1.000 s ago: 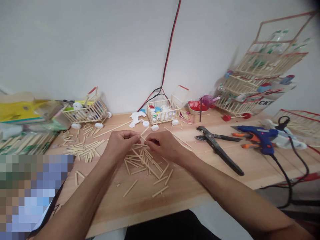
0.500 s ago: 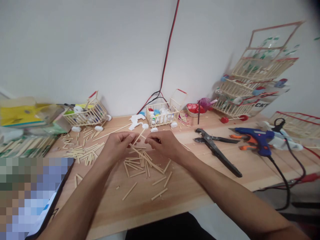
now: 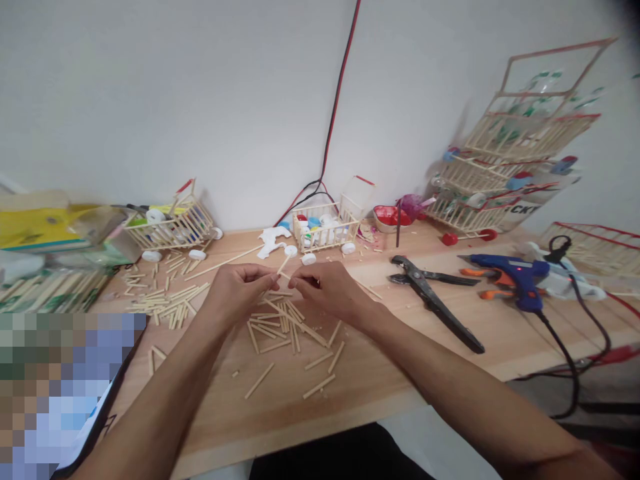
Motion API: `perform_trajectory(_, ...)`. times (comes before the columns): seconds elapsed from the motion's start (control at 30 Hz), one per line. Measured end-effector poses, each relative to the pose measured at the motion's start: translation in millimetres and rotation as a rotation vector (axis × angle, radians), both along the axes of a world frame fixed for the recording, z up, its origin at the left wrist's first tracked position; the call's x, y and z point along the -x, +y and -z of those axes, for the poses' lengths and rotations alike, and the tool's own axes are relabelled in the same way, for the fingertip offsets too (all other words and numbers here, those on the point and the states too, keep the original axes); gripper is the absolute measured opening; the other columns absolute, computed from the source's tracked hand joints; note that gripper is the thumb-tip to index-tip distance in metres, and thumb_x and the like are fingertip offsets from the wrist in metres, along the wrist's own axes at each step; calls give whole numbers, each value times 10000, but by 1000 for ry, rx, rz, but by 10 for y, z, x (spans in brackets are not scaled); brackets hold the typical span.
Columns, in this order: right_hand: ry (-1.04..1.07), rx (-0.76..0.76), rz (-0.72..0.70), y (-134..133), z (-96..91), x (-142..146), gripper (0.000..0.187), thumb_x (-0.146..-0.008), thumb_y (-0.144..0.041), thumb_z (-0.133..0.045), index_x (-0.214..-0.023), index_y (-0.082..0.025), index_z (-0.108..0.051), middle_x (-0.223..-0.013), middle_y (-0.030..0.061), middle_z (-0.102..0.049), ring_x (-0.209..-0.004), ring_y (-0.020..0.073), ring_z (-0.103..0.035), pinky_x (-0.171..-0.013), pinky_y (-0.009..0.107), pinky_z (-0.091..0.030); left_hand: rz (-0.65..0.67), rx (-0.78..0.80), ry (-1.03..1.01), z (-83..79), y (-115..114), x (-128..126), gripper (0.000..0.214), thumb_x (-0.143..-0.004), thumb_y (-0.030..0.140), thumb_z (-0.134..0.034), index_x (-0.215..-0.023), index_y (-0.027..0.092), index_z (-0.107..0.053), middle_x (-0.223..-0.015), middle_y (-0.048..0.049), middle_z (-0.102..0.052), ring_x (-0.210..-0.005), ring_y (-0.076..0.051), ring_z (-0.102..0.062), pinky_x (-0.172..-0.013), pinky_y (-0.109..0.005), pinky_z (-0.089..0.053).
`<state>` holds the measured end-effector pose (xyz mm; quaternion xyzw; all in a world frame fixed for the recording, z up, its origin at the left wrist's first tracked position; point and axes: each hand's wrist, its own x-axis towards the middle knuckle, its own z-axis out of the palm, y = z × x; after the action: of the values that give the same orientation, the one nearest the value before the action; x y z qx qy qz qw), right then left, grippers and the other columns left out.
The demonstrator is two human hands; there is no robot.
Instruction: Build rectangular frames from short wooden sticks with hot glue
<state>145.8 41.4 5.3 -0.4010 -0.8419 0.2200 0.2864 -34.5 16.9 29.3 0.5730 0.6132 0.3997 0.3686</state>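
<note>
My left hand is closed, pinching a short wooden stick that points up and to the right. Close beside it, my right hand is closed too, its fingertips on the end of another small wooden stick that lies between the hands. Where the two sticks meet is partly hidden by my fingers. Just below both hands, a loose pile of cut wooden sticks lies on the wooden table. Several single sticks are scattered nearer to me.
Pliers and a blue glue gun with a black cord lie at right. Small stick-built carts stand along the wall, with stacked ones at far right. More sticks lie left, near a dark-edged screen.
My left fingers have shifted slightly, and the stick's lower part that showed below them is now covered. My right hand has edged a little left, closer to the left one.
</note>
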Motion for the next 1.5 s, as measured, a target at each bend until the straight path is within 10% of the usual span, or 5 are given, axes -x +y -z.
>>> perform_trajectory(1.5, -51, 10, -15, -12, -14, 8, 284, -815, -115, -512, -554, -124, -621, -548, -21, -553, -549, 75, -416, -554, 226, -233, -7, 75, 11, 147, 30, -1, 205, -635, 323, -661, -678, 145, -753, -622, -50, -699, -502, -148, -572, -453, -234, -441)
